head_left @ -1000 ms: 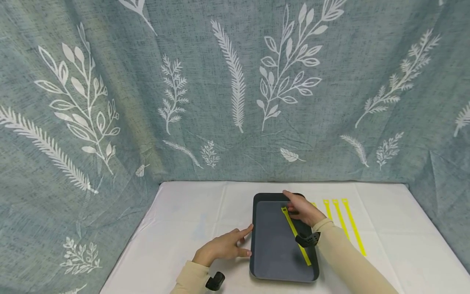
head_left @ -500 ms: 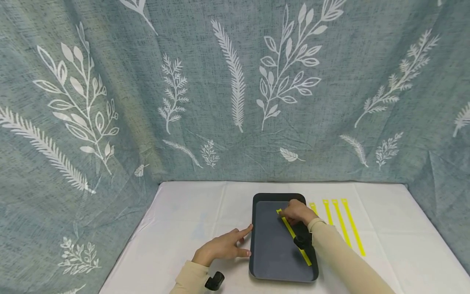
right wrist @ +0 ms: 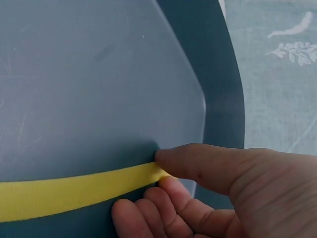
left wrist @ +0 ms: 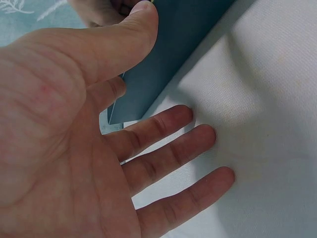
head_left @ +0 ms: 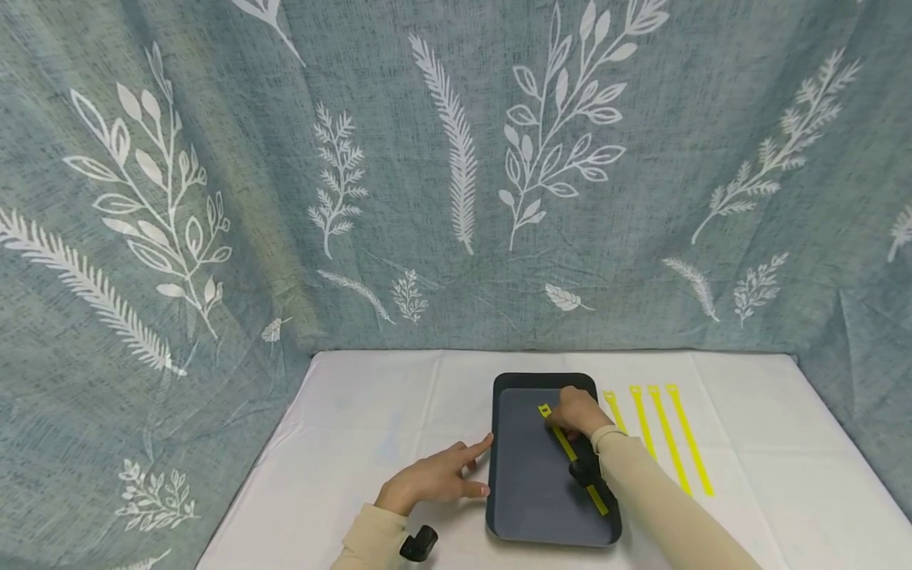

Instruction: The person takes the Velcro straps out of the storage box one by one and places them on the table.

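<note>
A yellow hook-and-loop cable tie (head_left: pixel 563 443) with a slotted head lies diagonally in the right half of a dark grey rectangular tray (head_left: pixel 523 499). My right hand (head_left: pixel 579 413) reaches over the tray's right side and pinches the tie just below its head. In the right wrist view, thumb and index finger meet on the yellow band (right wrist: pixel 74 193), the other fingers curled beneath; the tie's head is hidden there. My left hand (head_left: pixel 436 475) rests at the tray's left side, index fingertip and thumb against the wall, its other fingers extended in the left wrist view.
Several more yellow cable ties (head_left: pixel 671 439) lie side by side on the white-covered table (head_left: pixel 769 443), right of the tray; my right forearm partly covers them. A green-grey curtain (head_left: pixel 399 198) with white leaf prints hangs behind the table. Black cameras are strapped to both wrists.
My right hand has come down and slightly left from the tray's far right corner, and its fingers have closed on the cable tie. The tie's head has shifted slightly left. My left hand stays put.
</note>
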Demonstrator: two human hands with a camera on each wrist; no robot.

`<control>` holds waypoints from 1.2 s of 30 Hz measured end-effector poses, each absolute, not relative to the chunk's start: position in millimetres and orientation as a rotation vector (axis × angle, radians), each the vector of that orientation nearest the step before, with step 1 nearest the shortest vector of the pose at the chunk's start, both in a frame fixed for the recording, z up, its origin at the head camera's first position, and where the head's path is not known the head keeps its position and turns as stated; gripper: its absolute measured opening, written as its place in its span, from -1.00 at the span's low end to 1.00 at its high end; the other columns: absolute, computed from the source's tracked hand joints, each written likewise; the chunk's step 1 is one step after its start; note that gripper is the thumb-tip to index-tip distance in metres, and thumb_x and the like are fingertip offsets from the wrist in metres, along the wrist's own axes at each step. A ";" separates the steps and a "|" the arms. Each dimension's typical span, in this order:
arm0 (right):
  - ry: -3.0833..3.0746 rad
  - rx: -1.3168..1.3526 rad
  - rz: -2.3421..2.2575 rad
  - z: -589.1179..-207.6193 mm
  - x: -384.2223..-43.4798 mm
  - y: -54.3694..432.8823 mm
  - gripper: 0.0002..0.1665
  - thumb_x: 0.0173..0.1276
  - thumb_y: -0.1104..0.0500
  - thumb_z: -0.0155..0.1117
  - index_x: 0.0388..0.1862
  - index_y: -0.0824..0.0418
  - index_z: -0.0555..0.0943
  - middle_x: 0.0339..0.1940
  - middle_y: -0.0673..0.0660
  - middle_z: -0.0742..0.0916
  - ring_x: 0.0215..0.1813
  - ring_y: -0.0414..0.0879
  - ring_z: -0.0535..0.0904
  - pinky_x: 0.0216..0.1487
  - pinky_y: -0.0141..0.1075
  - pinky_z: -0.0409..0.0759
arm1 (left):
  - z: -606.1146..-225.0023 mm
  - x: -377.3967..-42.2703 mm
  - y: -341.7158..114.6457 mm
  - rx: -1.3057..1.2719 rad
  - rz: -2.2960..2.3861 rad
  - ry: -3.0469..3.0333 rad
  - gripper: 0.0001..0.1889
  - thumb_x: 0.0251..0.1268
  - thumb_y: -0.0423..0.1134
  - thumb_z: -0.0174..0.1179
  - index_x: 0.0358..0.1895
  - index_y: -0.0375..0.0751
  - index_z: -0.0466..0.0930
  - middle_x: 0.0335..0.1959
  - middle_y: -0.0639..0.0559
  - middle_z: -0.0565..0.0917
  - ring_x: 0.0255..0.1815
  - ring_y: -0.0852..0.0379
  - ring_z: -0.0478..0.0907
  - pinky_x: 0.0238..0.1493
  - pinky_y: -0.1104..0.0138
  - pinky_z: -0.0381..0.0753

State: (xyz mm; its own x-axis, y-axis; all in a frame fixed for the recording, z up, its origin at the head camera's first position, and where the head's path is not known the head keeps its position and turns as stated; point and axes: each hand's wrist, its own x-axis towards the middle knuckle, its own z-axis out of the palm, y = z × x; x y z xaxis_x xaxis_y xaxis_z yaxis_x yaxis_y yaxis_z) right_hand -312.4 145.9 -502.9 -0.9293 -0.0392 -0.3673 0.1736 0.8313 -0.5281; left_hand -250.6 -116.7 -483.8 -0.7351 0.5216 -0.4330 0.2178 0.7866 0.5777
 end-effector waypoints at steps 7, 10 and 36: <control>2.589 0.106 -0.921 -501.9 -315.2 152.7 -0.71 0.35 0.20 0.34 -0.56 0.30 0.58 -0.72 0.09 0.55 -0.66 -0.09 0.61 -0.51 -0.29 0.65 | -480.8 -249.7 -116.2 0.550 0.666 2.379 -0.14 0.34 0.05 0.33 0.63 0.17 0.10 0.07 0.00 0.56 -0.06 0.09 0.57 -0.02 0.10 0.55; 2.564 0.140 -0.987 -503.0 -316.7 156.9 -0.63 0.36 0.20 0.28 -0.66 0.27 0.58 -0.74 0.09 0.59 -0.68 -0.12 0.60 -0.53 -0.29 0.65 | -479.6 -249.3 -115.6 0.542 0.662 2.383 -0.14 0.34 0.05 0.34 0.63 0.16 0.10 0.07 -0.01 0.57 -0.05 0.08 0.58 -0.01 0.09 0.55; 2.018 0.207 -1.871 -494.0 -308.2 169.8 -0.54 0.50 0.11 0.12 0.13 0.47 0.57 -0.05 0.26 0.75 -0.25 -0.16 0.69 -0.10 -0.21 0.73 | -469.5 -253.8 -114.1 0.546 0.639 2.386 -0.15 0.33 0.00 0.35 0.62 0.10 0.13 0.06 -0.06 0.61 -0.05 0.02 0.62 0.01 0.04 0.57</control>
